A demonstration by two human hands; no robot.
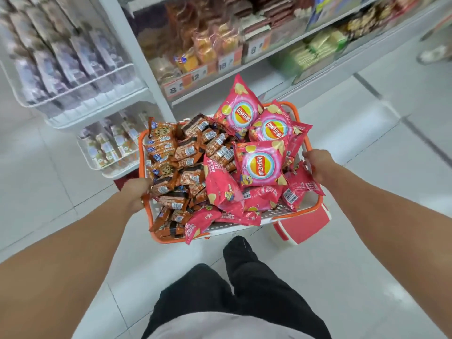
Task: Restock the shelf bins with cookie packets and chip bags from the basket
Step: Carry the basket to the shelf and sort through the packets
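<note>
I carry an orange-rimmed white basket [276, 214] in front of me, above the floor. My left hand [135, 194] grips its left rim and my right hand [318, 165] grips its right rim. Several orange-brown cookie packets [188, 152] fill the basket's left half. Pink chip bags [260, 165] are piled in its right half, some sticking up over the far rim. The shelf bins [227, 59] with price tags and snack packets run along the shelf beyond the basket.
A white wire rack [80, 86] of purple packets stands at the left, with a lower tier [110, 145] of small boxes. A red stool or stand [303, 226] sits under the basket's right corner. White tiled floor lies around. My dark trouser legs [244, 277] are below.
</note>
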